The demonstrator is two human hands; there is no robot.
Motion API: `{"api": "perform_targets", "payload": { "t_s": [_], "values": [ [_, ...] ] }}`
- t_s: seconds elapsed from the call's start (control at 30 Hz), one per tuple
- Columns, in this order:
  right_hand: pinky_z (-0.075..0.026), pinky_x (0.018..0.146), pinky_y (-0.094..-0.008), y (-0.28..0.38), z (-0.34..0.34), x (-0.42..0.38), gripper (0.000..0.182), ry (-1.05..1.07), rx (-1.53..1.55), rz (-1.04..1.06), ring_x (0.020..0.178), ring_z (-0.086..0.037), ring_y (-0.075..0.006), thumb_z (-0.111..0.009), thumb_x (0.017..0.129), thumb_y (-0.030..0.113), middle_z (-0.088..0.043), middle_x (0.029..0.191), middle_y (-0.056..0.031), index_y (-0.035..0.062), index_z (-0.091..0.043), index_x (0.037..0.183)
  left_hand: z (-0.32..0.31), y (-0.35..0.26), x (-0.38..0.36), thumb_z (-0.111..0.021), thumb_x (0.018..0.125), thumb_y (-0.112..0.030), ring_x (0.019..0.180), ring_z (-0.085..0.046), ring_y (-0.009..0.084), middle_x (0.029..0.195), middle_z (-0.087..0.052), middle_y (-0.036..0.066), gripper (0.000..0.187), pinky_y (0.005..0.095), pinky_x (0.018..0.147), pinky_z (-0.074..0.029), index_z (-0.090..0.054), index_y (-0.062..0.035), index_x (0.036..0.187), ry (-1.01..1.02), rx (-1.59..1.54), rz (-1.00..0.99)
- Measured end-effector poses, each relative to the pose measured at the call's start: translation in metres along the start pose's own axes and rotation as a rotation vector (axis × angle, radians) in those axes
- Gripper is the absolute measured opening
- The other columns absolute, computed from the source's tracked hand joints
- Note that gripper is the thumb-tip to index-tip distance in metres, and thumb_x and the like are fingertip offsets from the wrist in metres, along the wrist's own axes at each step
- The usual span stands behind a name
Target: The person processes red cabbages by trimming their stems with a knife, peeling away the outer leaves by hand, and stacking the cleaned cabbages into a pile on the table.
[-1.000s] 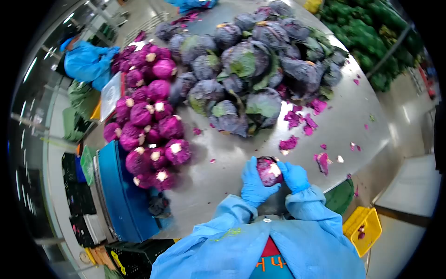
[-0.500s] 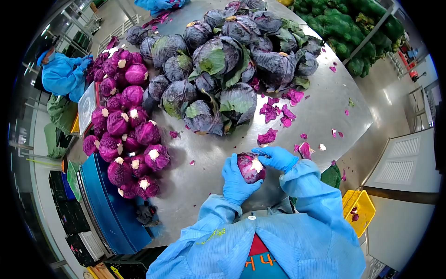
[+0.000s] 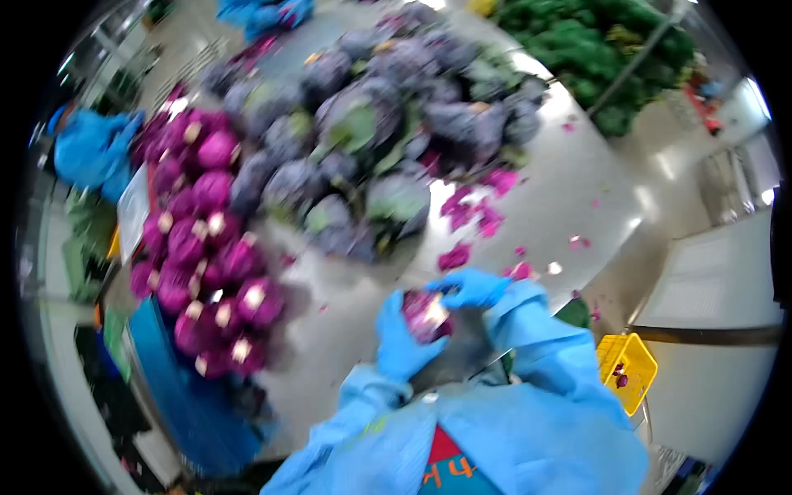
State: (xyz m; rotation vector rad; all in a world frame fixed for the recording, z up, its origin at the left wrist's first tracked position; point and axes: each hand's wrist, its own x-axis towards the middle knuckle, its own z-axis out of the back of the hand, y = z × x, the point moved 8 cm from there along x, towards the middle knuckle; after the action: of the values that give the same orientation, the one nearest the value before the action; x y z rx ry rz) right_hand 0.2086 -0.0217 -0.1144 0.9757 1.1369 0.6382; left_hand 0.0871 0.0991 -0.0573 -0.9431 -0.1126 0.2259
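A peeled purple cabbage (image 3: 424,318) with a pale cut stem end is held above the metal table (image 3: 330,346), close to my body. My left hand (image 3: 401,340), in a blue glove, is wrapped round its left side and underside. At its upper right is my right hand (image 3: 469,289), also gloved, with the fingers bent and pressed together at the cabbage's top edge; whether they pinch a leaf is too blurred to tell. Purple leaf scraps (image 3: 454,256) lie just beyond my hands.
Unpeeled cabbages (image 3: 355,124) with outer leaves are heaped at the back. Peeled purple cabbages (image 3: 186,239) are piled on the left, by a blue bin (image 3: 177,388). A person in blue (image 3: 95,148) stands far left. A yellow basket (image 3: 648,371) is at the right.
The whole view has shifted and blurred, with the table's contents displaced leftward. My hands still stay at the same cabbage, whose pale stem end now faces more to the upper right.
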Motion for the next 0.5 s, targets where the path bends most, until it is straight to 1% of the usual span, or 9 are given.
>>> {"api": "perform_targets", "payload": {
  "t_s": [0.03,0.07,0.13,0.17,0.23,0.3,0.33,0.37,0.5],
  "values": [
    [-0.046,0.095,-0.0351,-0.006,-0.002,0.006,0.055,0.058,-0.104,0.017,0.105,-0.06,-0.0208,-0.069,0.083,0.026,-0.065,0.116,-0.0138,0.0033,-0.054,0.131,0.003,-0.002,-0.001,-0.085,0.052,-0.043,0.115,-0.047,0.0404,0.125,-0.045,0.022,0.108,0.0505,0.098,-0.037,-0.031,-0.0022,0.136,-0.032,0.037,-0.041],
    [-0.047,0.093,-0.0353,-0.007,-0.003,0.009,0.053,0.057,-0.106,0.063,0.104,-0.059,-0.0196,-0.068,0.084,0.025,-0.064,0.116,-0.0125,0.0059,-0.054,0.132,-0.002,0.005,0.002,-0.086,0.05,-0.044,0.113,-0.047,0.0405,0.124,-0.046,0.021,0.11,0.051,0.098,-0.037,-0.031,-0.0025,0.137,0.016,-0.044,-0.063],
    [-0.046,0.095,-0.0382,0.004,-0.001,0.012,0.053,0.054,-0.267,0.003,0.107,-0.06,-0.0266,-0.069,0.082,0.029,-0.063,0.118,-0.0162,0.0057,-0.057,0.128,-0.001,0.008,-0.003,-0.087,0.049,-0.044,0.115,-0.044,0.0421,0.127,-0.043,0.023,0.116,0.0528,0.098,-0.036,-0.028,-0.0013,0.138,-0.017,-0.026,-0.108],
    [-0.047,0.093,-0.038,0.005,0.002,0.014,0.053,0.033,-0.303,0.035,0.105,-0.061,-0.0268,-0.069,0.081,0.03,-0.063,0.117,-0.0174,0.0062,-0.057,0.127,-0.001,0.002,0.003,-0.087,0.049,-0.043,0.117,-0.042,0.0432,0.128,-0.041,0.025,0.117,0.0528,0.099,-0.035,-0.025,0.0003,0.139,0.039,-0.024,-0.064],
    [-0.049,0.088,-0.0387,-0.003,-0.003,0.02,0.054,0.002,-0.479,0.035,0.1,-0.063,-0.0279,-0.065,0.079,0.031,-0.064,0.115,-0.019,0.0055,-0.057,0.127,-0.007,0.008,-0.004,-0.087,0.049,-0.044,0.119,-0.04,0.0437,0.13,-0.038,0.027,0.12,0.0527,0.1,-0.033,-0.023,0.0013,0.141,-0.029,0.042,-0.069],
    [-0.05,0.086,-0.039,0.018,-0.008,0.006,0.05,0.009,-0.542,-0.019,0.098,-0.064,-0.0297,-0.06,0.082,0.03,-0.065,0.111,-0.0191,0.006,-0.057,0.126,-0.002,-0.003,-0.003,-0.087,0.047,-0.047,0.113,-0.047,0.0384,0.122,-0.048,0.021,0.112,0.0477,0.098,-0.038,-0.036,-0.0001,0.135,-0.135,0.125,-0.097],
    [-0.049,0.088,-0.0398,0.002,-0.007,0.011,0.049,-0.018,-0.498,0.078,0.099,-0.064,-0.0311,-0.057,0.084,0.029,-0.065,0.111,-0.0195,0.0061,-0.056,0.127,0.001,-0.009,0.002,-0.086,0.051,-0.047,0.114,-0.047,0.0412,0.125,-0.047,0.024,0.114,0.0483,0.098,-0.039,-0.03,-0.0015,0.139,-0.073,0.15,-0.056],
    [-0.048,0.089,-0.0409,-0.001,-0.005,0.01,0.048,-0.11,-0.609,0.144,0.099,-0.063,-0.0328,-0.055,0.085,0.028,-0.064,0.11,-0.0198,0.0062,-0.055,0.128,0.004,-0.015,0.003,-0.085,0.054,-0.046,0.115,-0.048,0.044,0.128,-0.047,0.026,0.116,0.049,0.097,-0.041,-0.024,-0.0029,0.143,-0.022,0.168,-0.005],
    [-0.05,0.086,-0.041,0.003,-0.006,0.01,0.042,-0.156,-0.543,0.056,0.096,-0.064,-0.0323,-0.051,0.085,0.027,-0.066,0.107,-0.0183,0.0101,-0.06,0.122,0.0,-0.003,0.001,-0.085,0.051,-0.048,0.109,-0.051,0.0454,0.121,-0.049,0.029,0.117,0.0512,0.09,-0.045,-0.025,-0.0018,0.141,-0.017,0.156,0.02]
  ]
}}
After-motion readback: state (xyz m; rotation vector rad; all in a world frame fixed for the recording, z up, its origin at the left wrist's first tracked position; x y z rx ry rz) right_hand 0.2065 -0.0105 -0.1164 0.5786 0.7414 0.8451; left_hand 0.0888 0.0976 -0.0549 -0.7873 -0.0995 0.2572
